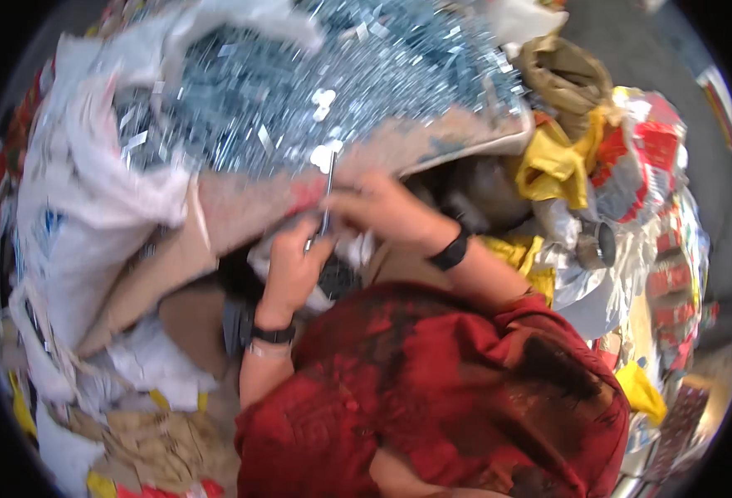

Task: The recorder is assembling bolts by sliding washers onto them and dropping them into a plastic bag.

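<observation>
A slim, shiny metal piece (331, 173) stands nearly upright between my hands, its kind blurred by motion. My left hand (293, 267) is closed around its lower end, thumb and fingers together. From the right, my right hand (386, 212) reaches in with curled fingers that pinch the piece near its middle, though they are smeared. Just beyond my hands runs the worn edge of a pinkish-brown board (254, 207). Past it lies a wide heap of small blue-grey glossy strips (258, 100), with white round pieces (323, 101) on top.
A large white sack (83, 199) drapes over the left side. To the right are a brown open sack (565, 75), yellow wrapping (557, 166) and red-and-white plastic packaging (644, 158). Brown crumpled material (166, 444) lies at the lower left. A dark hollow opens under the board.
</observation>
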Demonstrator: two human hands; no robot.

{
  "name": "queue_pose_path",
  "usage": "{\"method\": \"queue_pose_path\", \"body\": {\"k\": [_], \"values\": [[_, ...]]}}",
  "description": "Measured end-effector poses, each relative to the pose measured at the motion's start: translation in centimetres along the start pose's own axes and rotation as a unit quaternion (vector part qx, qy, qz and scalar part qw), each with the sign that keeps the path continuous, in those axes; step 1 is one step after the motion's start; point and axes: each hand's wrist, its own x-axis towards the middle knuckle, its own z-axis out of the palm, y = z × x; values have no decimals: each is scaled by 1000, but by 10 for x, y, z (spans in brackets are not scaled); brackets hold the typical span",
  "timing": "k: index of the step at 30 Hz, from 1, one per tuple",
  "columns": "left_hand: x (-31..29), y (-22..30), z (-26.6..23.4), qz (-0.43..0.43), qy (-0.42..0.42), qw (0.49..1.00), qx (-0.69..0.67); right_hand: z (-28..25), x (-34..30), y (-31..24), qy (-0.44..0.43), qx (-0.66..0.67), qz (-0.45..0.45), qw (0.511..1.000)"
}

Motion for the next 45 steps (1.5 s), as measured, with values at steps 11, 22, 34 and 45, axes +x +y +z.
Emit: {"method": "queue_pose_path", "body": {"k": [11, 22, 34, 45], "values": [[2, -7, -40, -109, 183, 874, -438, -27, 35, 20, 113, -539, -153, 821], [7, -14, -34, -114, 136, 878, -445, -55, 56, 16, 168, -452, -170, 859], [6, -13, -32, -111, 119, 890, -425, -29, 79, 17, 146, -412, -199, 877], [-2, -14, -39, -98, 142, 883, -436, -4, 102, 18, 73, -609, -136, 778]]}}
